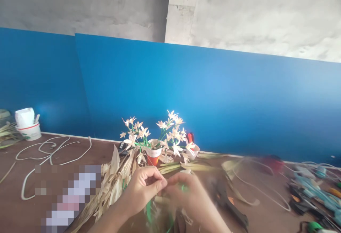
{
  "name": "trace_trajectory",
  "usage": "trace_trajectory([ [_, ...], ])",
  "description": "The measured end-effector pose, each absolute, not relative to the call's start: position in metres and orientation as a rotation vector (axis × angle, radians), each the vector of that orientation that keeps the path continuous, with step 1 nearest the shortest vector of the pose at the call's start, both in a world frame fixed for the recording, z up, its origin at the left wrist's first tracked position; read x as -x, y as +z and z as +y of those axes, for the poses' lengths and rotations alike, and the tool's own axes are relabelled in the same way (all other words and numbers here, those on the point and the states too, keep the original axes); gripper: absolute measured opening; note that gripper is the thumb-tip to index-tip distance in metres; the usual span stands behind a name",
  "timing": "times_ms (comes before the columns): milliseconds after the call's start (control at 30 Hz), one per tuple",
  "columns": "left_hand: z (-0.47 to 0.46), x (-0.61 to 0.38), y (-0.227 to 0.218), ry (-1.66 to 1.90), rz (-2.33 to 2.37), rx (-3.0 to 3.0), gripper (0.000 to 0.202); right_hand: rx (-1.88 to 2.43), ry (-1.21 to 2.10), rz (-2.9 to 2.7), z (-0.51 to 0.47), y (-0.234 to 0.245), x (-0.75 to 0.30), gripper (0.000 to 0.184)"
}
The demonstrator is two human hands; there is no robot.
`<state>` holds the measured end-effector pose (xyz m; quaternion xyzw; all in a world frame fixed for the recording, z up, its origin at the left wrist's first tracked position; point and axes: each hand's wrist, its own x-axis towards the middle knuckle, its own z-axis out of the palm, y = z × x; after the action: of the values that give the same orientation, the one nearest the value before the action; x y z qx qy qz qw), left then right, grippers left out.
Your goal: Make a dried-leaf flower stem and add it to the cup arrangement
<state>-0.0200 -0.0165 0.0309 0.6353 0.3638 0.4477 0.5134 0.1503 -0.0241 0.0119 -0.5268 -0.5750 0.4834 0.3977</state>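
Observation:
My left hand [144, 187] is closed in a pinch, thumb against fingertips; what it holds is too small to make out. My right hand [188, 190] is slightly blurred, its fingers bent together against the left fingertips, their grip hidden. Below the hands hangs a strip of green tape [148, 211]. Just beyond them, white flowers [144, 132] on green stems stand in an orange-and-white paper cup [153, 157]. Dried pale husks [114, 179] are piled left of my left hand.
To the right lie a black glue gun [231, 208], a white cord [277, 202] and cluttered tools [306, 204]. A small cup [194, 152] holds red-handled items. At left are a white cable [50, 155] and a white tub [29, 131]. A blue panel [202, 94] backs the table.

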Motion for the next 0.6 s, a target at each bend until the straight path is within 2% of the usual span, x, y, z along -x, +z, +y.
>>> trace_trajectory([
  [67, -0.016, 0.016, 0.028, 1.112, 0.934, -1.471, 0.022, 1.356, 0.711, -1.625, -0.028, 0.014, -0.148, 0.009],
  [133, -0.015, 0.012, 0.023, 1.159, 0.999, -1.407, 0.023, 1.291, 0.250, -1.739, -0.031, 0.015, -0.143, 0.018],
  [233, -0.014, 0.006, 0.015, 1.212, 1.085, -1.319, 0.024, 1.247, -0.160, -1.767, -0.033, 0.014, -0.134, 0.013],
  [333, -0.015, 0.001, 0.011, 1.262, 1.106, -1.250, 0.026, 1.249, -0.300, -1.759, -0.033, 0.012, -0.126, 0.012],
  [600, -0.013, 0.001, 0.013, 1.175, 1.144, -1.204, 0.028, 1.181, -0.296, -1.738, -0.027, 0.007, -0.128, 0.021],
])
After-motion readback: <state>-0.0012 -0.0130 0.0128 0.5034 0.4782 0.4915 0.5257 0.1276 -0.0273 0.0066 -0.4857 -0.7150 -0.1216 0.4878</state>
